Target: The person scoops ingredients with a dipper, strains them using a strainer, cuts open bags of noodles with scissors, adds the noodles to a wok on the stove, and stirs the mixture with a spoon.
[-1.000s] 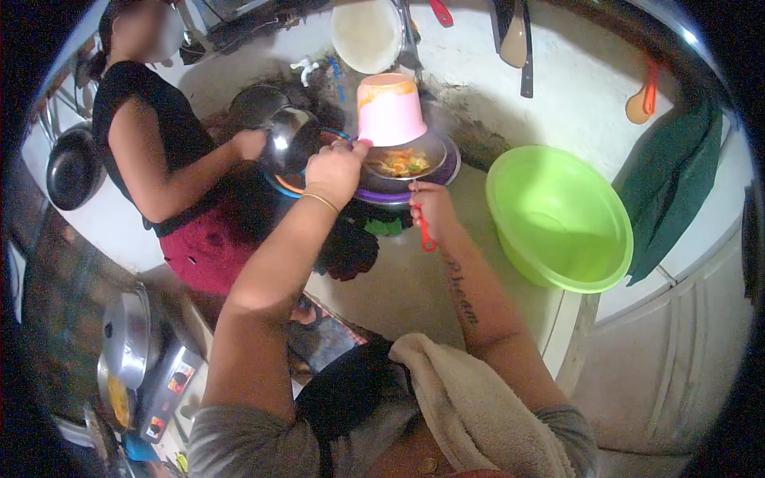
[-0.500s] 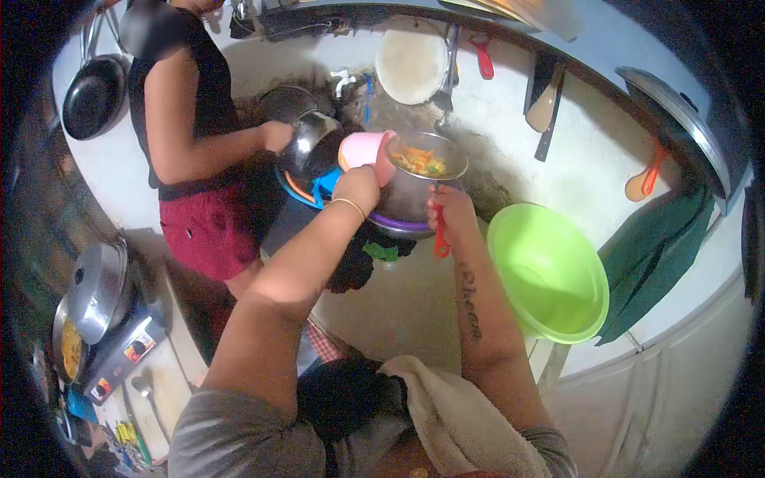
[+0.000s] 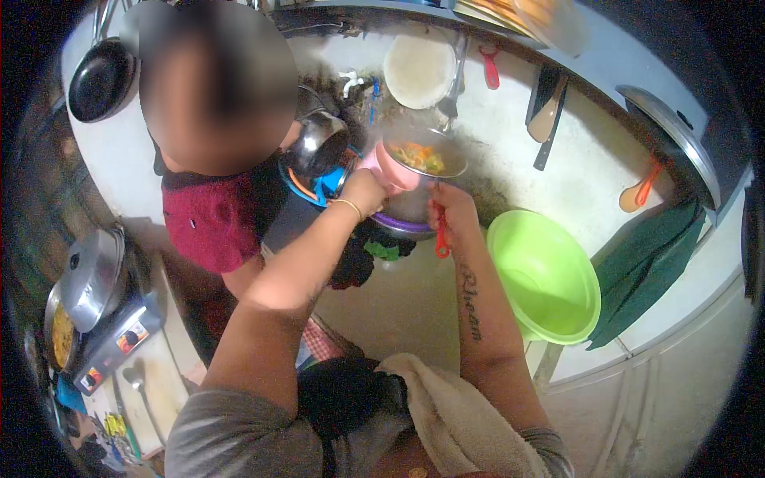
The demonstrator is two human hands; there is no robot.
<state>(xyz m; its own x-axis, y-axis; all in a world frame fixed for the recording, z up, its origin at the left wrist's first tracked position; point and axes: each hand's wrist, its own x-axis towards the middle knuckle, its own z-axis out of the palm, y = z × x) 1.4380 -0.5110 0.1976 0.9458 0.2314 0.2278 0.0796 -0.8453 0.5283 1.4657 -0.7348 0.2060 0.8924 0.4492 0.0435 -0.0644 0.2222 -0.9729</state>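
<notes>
Currently, right hand [image 3: 456,209] has fingers wrapped round red handle [image 3: 441,237], long axis running forward; left hand's [image 3: 363,191] fingers grip tilted pink plastic container [image 3: 392,170], mouth just beside left edge of strainer [image 3: 454,162]; vegetables [image 3: 422,158] inside, beyond purple basin's [image 3: 404,226] near rim.

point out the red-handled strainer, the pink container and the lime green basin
Red-handled strainer [image 3: 453,158], head view: bare inner side, near right rim.
Pink container [image 3: 395,170], head view: wall, below the strainer.
Lime green basin [image 3: 544,275], head view: bare inside.
</notes>
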